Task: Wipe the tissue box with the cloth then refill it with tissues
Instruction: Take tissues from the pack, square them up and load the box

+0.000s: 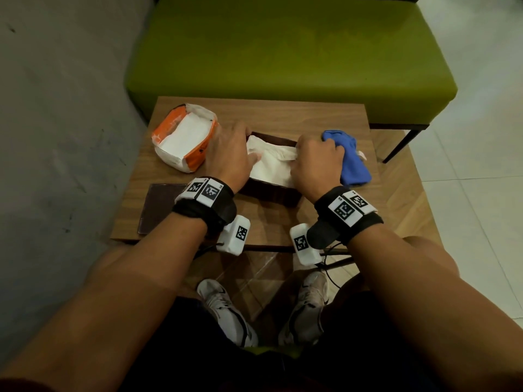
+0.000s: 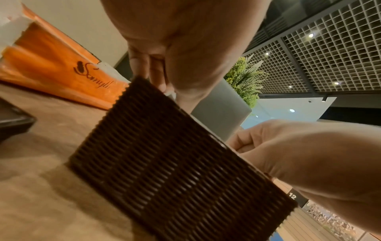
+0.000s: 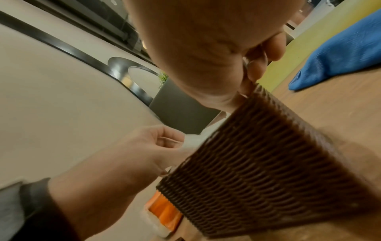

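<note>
Tissue box is sitting mid-tabletop, a dark woven thing with its top open, and a white wad of tissues is getting stuffed in, so I'd say we're in the refill part. Largest bits first: the orange tissue pack is lying open at far left, the blue cloth is bunched just right of the box, and a flat dark lid-looking panel is resting near left. Tip for this step: be pressing the stack down flat and squaring it to the walls, not crumpling it. Left hand is resting on the tissues' left end, fingers loosely spread. Right hand is curling over the right end, pinching the tissue edge.
</note>
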Demonstrator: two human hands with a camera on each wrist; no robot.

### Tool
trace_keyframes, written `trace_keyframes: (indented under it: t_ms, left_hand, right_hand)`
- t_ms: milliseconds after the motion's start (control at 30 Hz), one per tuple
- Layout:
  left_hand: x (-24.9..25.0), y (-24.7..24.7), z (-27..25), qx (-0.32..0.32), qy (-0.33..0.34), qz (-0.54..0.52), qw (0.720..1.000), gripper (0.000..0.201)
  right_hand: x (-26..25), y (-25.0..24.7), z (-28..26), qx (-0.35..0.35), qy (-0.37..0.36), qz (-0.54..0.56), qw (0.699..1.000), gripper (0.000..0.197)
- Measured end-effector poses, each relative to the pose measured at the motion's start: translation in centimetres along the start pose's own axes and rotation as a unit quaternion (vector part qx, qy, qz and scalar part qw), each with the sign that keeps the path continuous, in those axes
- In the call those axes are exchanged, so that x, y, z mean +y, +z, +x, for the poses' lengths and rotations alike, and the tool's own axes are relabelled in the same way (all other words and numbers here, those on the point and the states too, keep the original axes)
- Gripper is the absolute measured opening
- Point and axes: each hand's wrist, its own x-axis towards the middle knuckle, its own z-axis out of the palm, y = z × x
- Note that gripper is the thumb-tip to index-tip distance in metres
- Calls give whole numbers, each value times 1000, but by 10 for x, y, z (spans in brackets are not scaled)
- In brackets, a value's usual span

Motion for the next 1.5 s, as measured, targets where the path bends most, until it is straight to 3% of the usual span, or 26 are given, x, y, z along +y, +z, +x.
trace_keyframes:
  t_ms: [100, 233, 300, 400, 500, 633, 700, 800, 900, 967, 1100, 1200, 1267, 1367, 1433, 1500]
  left_hand:
    - [-6, 3, -5, 7, 29, 18, 999, 39]
    - [-10, -1, -7, -87, 35, 56, 994, 22]
    - [-11, -2, -6, -137, 17, 43, 989, 26]
    - [-13, -3, -7, -151, -6, 8, 988, 35]
    - [-15, -6, -9, -163, -4, 23, 986, 41]
    - [-4, -10, -8, -169, -11, 73, 983, 51]
    - [2, -10, -6, -141, -17, 88, 986, 50]
    - [6, -11, -7, -95, -18, 50, 994, 27]
    - [5, -14, -9, -146, -18, 59, 987, 22]
    - [8, -16, -10, -177, -15, 83, 981, 33]
    - [8, -12, -7, -190, -20, 139, 972, 70]
    - [4, -8, -9, -182, -18, 143, 973, 78]
    - [1, -8, -10, -165, -26, 104, 980, 67]
    - [2, -8, -11, -125, -29, 64, 990, 28]
    - [5, -4, -14, -143, -26, 83, 986, 24]
    - [7, 0, -18, -157, -32, 96, 982, 32]
  right_hand:
    - [8, -1, 5, -1, -23, -36, 999, 21]
    - [18, 1, 8, 14, -67, -13, 998, 21]
    - [20, 0, 5, 48, -83, 36, 995, 25]
    - [23, -4, -7, 122, -89, 105, 983, 29]
    - [30, -5, -16, 55, -80, 67, 993, 23]
    - [36, -12, -8, -47, -22, 40, 998, 32]
    - [34, -12, -2, -68, -7, 16, 998, 37]
    - [34, -13, 1, -66, -17, -8, 998, 39]
    - [35, -14, 2, -50, -85, 6, 995, 40]
    - [35, -16, 4, -94, -96, 1, 991, 48]
    - [36, -13, 15, -159, -35, -26, 986, 51]
    - [36, -14, 16, -163, -27, -55, 985, 57]
    - [36, -18, 14, -112, -46, -36, 992, 45]
    - [35, -21, 13, -50, -105, 24, 993, 33]
    - [33, -20, 14, -89, -126, 13, 988, 39]
    - [33, -18, 15, -132, -99, -7, 986, 46]
